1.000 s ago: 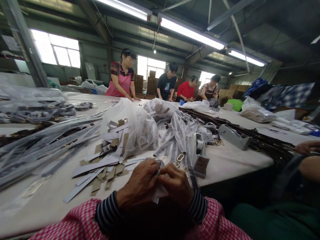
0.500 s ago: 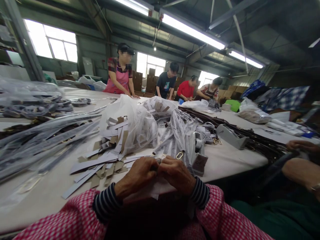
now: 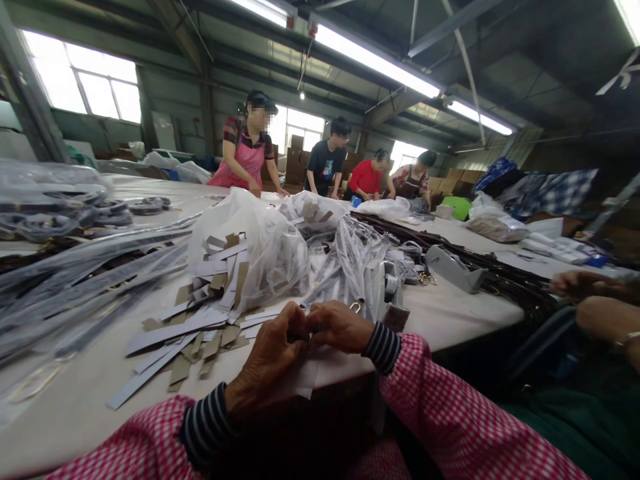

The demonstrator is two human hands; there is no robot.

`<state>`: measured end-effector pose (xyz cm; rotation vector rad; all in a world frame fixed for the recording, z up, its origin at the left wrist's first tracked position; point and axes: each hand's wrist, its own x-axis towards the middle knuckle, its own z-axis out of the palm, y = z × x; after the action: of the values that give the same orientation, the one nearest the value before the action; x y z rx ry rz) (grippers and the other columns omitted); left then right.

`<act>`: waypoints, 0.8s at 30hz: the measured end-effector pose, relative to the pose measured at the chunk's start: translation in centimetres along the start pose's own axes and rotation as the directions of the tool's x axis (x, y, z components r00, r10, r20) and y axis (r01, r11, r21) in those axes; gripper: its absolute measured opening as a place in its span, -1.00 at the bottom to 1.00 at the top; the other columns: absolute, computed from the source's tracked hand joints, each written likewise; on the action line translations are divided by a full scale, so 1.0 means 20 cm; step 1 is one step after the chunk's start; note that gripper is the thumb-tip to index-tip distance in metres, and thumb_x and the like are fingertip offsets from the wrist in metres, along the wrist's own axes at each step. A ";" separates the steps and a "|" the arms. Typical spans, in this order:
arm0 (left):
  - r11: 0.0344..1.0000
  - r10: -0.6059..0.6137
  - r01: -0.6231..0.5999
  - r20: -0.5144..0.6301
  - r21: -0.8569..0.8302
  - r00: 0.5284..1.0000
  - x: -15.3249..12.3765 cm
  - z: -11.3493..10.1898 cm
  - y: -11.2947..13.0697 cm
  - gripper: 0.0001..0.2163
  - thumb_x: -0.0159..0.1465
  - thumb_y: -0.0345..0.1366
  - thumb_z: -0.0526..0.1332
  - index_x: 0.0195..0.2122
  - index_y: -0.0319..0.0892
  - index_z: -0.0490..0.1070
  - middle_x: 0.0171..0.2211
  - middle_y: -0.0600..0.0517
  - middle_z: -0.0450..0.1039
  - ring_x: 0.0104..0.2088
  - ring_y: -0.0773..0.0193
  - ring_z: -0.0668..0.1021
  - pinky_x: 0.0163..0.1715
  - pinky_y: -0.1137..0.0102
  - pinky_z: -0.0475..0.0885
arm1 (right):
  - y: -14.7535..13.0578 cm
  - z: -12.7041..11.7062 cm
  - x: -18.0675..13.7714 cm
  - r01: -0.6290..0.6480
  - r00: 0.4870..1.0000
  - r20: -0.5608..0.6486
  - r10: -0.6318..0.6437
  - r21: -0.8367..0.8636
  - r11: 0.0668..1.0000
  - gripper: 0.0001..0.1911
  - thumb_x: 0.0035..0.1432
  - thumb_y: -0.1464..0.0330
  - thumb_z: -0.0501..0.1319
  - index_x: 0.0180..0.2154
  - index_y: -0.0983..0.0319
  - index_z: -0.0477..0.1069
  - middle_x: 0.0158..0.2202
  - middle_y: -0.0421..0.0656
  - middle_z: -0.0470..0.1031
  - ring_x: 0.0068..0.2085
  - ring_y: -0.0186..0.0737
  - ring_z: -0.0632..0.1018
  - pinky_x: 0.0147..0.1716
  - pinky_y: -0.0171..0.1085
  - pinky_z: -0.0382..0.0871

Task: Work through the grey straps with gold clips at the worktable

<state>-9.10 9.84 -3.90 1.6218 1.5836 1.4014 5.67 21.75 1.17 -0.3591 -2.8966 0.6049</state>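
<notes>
**Hands pinched together at the table edge**

From my remote seat I see both hands closed fingertip to fingertip at the near edge of the table (image 3: 450,320). The left hand (image 3: 265,363) and right hand (image 3: 337,327) meet on a white plastic sleeve (image 3: 305,373) that hangs below them over the edge; I cannot tell what small thing they pinch between the tips. Compared with a second ago, the hands sit a little higher and further left, and the right wrist has turned so its striped cuff points right. One gold clip (image 3: 356,307) shows just behind the right hand.

Just beyond lies a scatter of grey and brown card strips (image 3: 185,330), too many to count, spilling from one clear bag (image 3: 260,247). A second bag of strips (image 3: 315,210) lies behind it. Right of these stands one grey tape dispenser (image 3: 453,267).

A neighbour's hand (image 3: 580,283) rests at the right edge. At the far side I count four people (image 3: 327,163) standing.
</notes>
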 end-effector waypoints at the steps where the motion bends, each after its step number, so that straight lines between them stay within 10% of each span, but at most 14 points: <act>1: 1.000 0.004 -0.004 0.005 -0.009 1.000 -0.01 0.00 0.00 -0.80 0.11 -0.40 0.25 -0.26 -0.09 0.28 -0.36 0.12 0.45 -0.33 0.22 0.49 -0.29 0.33 0.35 | 0.00 -0.01 0.01 0.000 1.000 0.021 0.000 -0.021 1.000 -0.81 0.01 0.44 0.57 -0.30 0.25 0.66 -0.40 -0.28 0.42 -0.32 -0.32 0.46 -0.33 -0.35 0.16; 6: 0.983 0.085 -0.082 -0.010 0.164 0.996 -0.03 -0.06 0.00 -0.74 0.22 -0.30 0.30 -0.12 -0.10 0.28 -0.24 0.05 0.41 -0.25 0.15 0.47 -0.23 0.27 0.36 | 0.03 -0.01 0.04 -0.050 0.995 0.090 0.041 0.100 0.994 -0.90 0.02 0.49 0.53 -0.38 0.29 0.65 -0.44 -0.28 0.40 -0.37 -0.36 0.42 -0.36 -0.36 0.16; 12: 0.728 0.072 -0.216 0.241 0.651 0.968 -0.02 -0.10 0.03 -0.83 0.39 -0.10 0.31 -0.12 -0.04 0.56 -0.05 -0.04 0.47 -0.01 -0.07 0.37 -0.09 0.11 0.25 | 0.09 0.01 0.09 -0.074 0.991 0.125 0.053 0.170 0.983 -0.93 -0.03 0.54 0.47 -0.43 0.34 0.63 -0.48 -0.29 0.44 -0.39 -0.35 0.46 -0.39 -0.38 0.22; 24: 0.876 0.065 -0.174 0.247 0.451 0.967 0.03 -0.08 0.04 -0.90 0.35 -0.27 0.30 -0.23 -0.05 0.64 -0.18 -0.01 0.52 -0.05 0.02 0.40 -0.10 0.20 0.27 | 0.11 -0.08 0.14 -0.067 0.932 0.362 -0.004 0.183 0.981 -0.94 0.15 0.48 0.36 -0.33 0.33 0.64 -0.48 -0.26 0.52 -0.48 -0.36 0.53 -0.51 -0.45 0.32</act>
<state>-10.28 9.74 -2.49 2.1043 1.8010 0.8774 3.72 25.01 1.98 -0.2940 -3.1396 1.0502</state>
